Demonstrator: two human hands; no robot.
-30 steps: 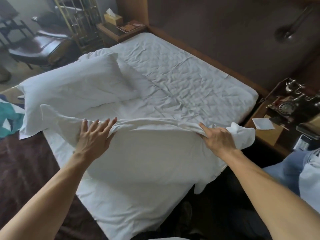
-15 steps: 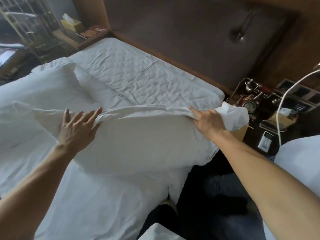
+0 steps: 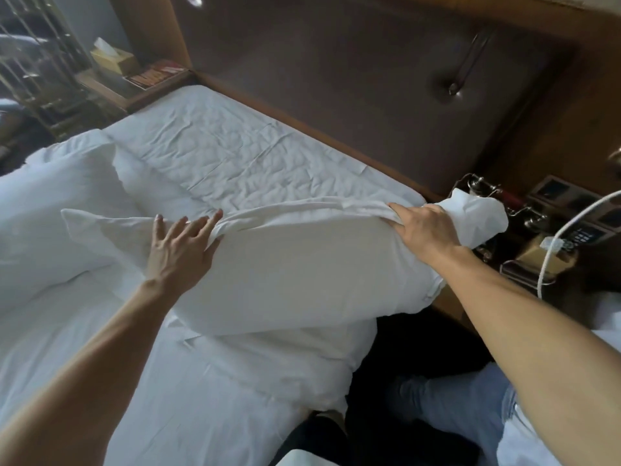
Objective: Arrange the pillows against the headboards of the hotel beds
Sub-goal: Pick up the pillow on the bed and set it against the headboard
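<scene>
A white pillow (image 3: 302, 264) lies across the near right part of the bed (image 3: 242, 156), lifted along its far edge. My left hand (image 3: 178, 250) presses on its left end with fingers spread over the top edge. My right hand (image 3: 426, 230) grips the fabric at its right end, where a loose corner sticks up. A second white pillow (image 3: 57, 203) rests on the bed's left side. The dark padded headboard (image 3: 336, 89) runs along the far side of the bare mattress.
A bedside table (image 3: 544, 250) at the right holds an old-style telephone, a control panel and a white cable. A far shelf carries a tissue box (image 3: 114, 57). Another bed's white edge (image 3: 605, 348) shows at right; my jeans-clad leg stands in the dark gap.
The view has swung right and toward the headboard. Both hands have stayed on the pillow's far edge and carried it closer to the headboard.
</scene>
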